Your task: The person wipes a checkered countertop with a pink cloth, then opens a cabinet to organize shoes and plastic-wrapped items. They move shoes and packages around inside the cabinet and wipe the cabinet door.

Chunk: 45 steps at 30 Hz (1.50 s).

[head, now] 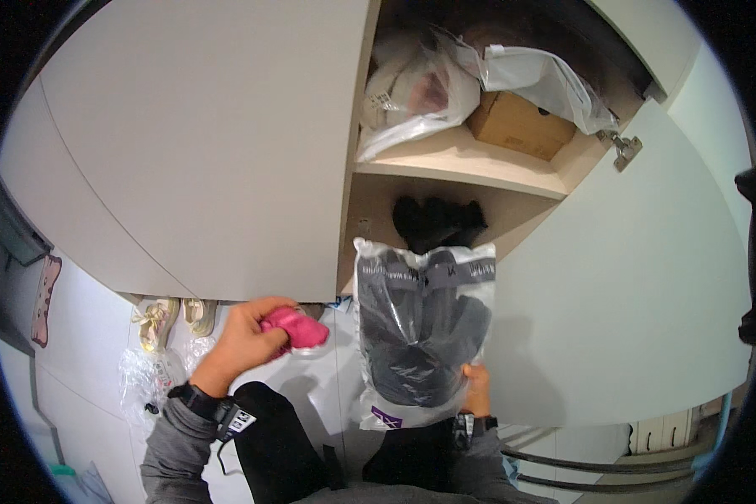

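My right hand (pixel 477 387) grips the lower right edge of a clear plastic bag (pixel 423 340) with dark items packed inside, perhaps slippers. The bag is held up in front of the cabinet's lower compartment. In my left hand (pixel 246 340) is a bunched pink cloth (pixel 299 329), pinched between thumb and fingers above the floor. Behind the bag's top edge, a pair of black shoes or similar dark items (pixel 438 220) rests in the lower compartment, partly hidden. Above them, the cabinet shelf (pixel 472 165) bears a clear bag (pixel 422 94) with pale contents and a brown cardboard box (pixel 521 126).
The hinged cabinet door (pixel 630 271) stands open at the right; a closed door panel (pixel 208 151) fills the left. Cream shoes (pixel 159 322) and crumpled clear plastic (pixel 148 378) lie on the tiled floor at lower left. Dark curved rails (pixel 598 466) run at lower right.
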Each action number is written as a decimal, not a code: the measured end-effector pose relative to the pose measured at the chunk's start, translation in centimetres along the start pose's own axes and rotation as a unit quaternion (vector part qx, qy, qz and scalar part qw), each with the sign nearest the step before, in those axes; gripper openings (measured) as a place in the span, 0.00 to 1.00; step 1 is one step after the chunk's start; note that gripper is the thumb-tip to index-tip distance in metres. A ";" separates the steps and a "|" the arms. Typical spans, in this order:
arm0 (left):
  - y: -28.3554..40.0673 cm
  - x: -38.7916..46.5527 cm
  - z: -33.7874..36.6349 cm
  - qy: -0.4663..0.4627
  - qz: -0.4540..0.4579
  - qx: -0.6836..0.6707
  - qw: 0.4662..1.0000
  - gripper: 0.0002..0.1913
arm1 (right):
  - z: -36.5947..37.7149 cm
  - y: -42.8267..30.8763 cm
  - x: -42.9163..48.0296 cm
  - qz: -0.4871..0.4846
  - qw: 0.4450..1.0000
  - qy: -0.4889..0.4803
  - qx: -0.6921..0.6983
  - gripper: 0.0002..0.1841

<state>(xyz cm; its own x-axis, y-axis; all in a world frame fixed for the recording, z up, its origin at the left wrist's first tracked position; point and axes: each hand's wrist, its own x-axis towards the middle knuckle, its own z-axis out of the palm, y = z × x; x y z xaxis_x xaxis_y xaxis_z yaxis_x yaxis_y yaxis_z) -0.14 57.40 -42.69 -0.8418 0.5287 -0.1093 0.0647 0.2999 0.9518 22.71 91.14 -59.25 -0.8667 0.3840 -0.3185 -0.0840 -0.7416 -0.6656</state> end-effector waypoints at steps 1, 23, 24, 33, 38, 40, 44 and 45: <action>1.2 0.5 -1.3 0.046 0.057 0.073 0.995 0.19 | 0.4 -0.5 -0.3 -0.016 1.000 0.016 -0.018 0.31; 19.3 9.7 -18.3 0.401 0.411 0.651 0.497 0.44 | 7.9 -3.3 19.2 -0.003 0.989 -0.071 -0.129 0.34; 19.1 9.9 -18.9 0.399 0.433 0.673 0.447 0.44 | 8.4 -2.8 21.3 0.011 0.993 -0.087 -0.081 0.34; 14.9 9.2 -26.0 0.382 0.274 0.616 0.633 0.20 | 5.5 4.5 33.8 0.040 0.981 -0.090 0.165 0.18; 13.2 8.6 -29.9 0.393 0.264 0.577 0.665 0.27 | 3.5 8.8 38.7 0.091 0.977 0.020 0.194 0.20; 13.2 8.5 -30.4 0.388 0.272 0.581 0.662 0.26 | 3.8 9.1 39.7 0.036 0.988 0.061 0.135 0.22; 13.4 8.4 -30.0 0.374 0.265 0.618 0.639 0.24 | 4.7 7.3 37.5 -0.001 0.916 0.248 -0.316 0.24; 13.4 8.4 -29.8 0.379 0.275 0.636 0.614 0.23 | 5.1 6.5 36.6 0.022 0.840 0.292 -0.457 0.24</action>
<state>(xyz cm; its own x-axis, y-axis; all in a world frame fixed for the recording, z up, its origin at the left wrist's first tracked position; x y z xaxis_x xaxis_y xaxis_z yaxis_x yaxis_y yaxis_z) -22.27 42.19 -22.28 -0.4828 0.4507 0.7508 0.4116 0.8736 -0.2597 -12.03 97.61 -71.79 -0.4483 0.7688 -0.4560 0.5863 -0.1322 -0.7992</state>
